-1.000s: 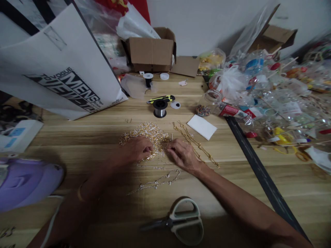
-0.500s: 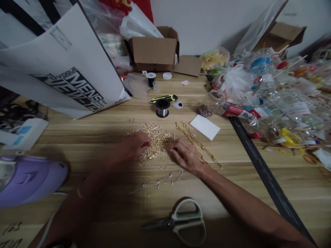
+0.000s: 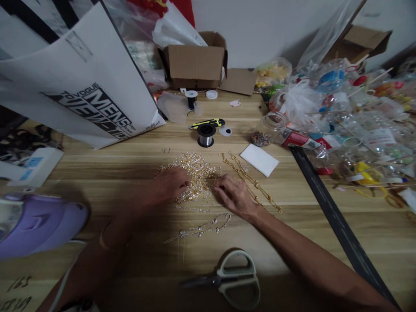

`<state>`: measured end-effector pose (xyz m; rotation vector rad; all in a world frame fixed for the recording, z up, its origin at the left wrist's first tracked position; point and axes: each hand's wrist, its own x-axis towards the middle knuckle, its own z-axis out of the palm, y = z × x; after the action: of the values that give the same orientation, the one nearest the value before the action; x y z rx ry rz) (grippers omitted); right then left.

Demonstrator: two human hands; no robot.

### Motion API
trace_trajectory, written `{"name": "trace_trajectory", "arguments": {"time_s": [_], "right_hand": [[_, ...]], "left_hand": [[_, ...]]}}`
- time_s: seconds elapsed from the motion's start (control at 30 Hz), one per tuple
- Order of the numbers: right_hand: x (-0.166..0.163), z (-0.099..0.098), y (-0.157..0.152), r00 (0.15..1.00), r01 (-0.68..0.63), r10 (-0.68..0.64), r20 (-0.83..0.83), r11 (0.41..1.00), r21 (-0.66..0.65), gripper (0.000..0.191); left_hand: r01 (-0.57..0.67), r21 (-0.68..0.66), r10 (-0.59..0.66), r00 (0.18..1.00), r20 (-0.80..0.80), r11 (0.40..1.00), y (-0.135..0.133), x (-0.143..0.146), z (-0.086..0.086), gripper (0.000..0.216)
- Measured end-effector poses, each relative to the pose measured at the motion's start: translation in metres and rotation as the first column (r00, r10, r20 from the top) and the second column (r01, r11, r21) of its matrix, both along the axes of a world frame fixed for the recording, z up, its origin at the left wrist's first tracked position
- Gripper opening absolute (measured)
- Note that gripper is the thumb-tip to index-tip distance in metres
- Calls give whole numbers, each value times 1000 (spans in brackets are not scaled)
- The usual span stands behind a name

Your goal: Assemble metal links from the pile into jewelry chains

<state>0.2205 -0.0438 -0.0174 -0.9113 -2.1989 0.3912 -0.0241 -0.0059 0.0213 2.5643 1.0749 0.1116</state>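
My left hand (image 3: pixel 170 185) rests on the near edge of a heap of small gold and pearl chain pieces (image 3: pixel 190 169), fingers curled and pinched into it. My right hand (image 3: pixel 234 196) lies just right of the heap, fingertips pinched at its edge; what they hold is too small to make out. A gold chain (image 3: pixel 251 184) runs diagonally under and past my right hand. A silver beaded chain (image 3: pixel 199 227) lies on the wooden table (image 3: pixel 130 156) just in front of both hands.
Grey-handled scissors (image 3: pixel 232 279) lie near the front edge. Farther back sit a wire spool (image 3: pixel 206 135), a yellow utility knife (image 3: pixel 208 123), a white card (image 3: pixel 260 159) and a cardboard box (image 3: pixel 195 60). A printed paper bag (image 3: pixel 81 82) leans at left; a heap of plastic jars (image 3: pixel 351 117) fills the right.
Both hands have stayed at the heap with only small finger movements. The view has shifted slightly, so everything sits a little to the right.
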Motion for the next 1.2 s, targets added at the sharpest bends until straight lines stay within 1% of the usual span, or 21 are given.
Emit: {"name": "trace_trajectory", "arguments": {"time_s": [0.1,0.2,0.37,0.5,0.63,0.73,0.83,0.93,1.2], "right_hand": [[0,1,0,1000,5,-5,2,1000,-5,9],[0,1,0,1000,7,-7,-1,1000,-2,8],[0,-1,1,1000,-4,4,9,1000,-3,10],[-1,0,0,1000,1,-1,4,1000,2,10],[-1,1,0,1000,5,-5,6,1000,6,9],[0,0,1,1000,-5,5,13,1000,4,8],[0,1,1,1000,-6,6,22,1000,0,8],[0,1,0,1000,1,-1,26,1000,1,9],[-1,0,-1,999,0,-1,49,1000,15,12]], "left_hand": [[15,5,-15,999,51,1000,0,4,-3,16],[-8,-11,9,996,92,1000,0,6,-4,15],[-63,-53,69,991,119,997,2,1,4,14],[-132,-78,137,989,49,988,2,-3,17,16],[-140,-110,136,990,-41,984,2,-6,24,17],[-118,-114,110,991,-71,986,2,-6,21,15],[-76,-71,71,995,-72,995,1,-4,15,13],[-61,-16,60,996,-69,998,0,0,10,13],[-9,30,11,998,-56,999,-1,7,2,15]]}}
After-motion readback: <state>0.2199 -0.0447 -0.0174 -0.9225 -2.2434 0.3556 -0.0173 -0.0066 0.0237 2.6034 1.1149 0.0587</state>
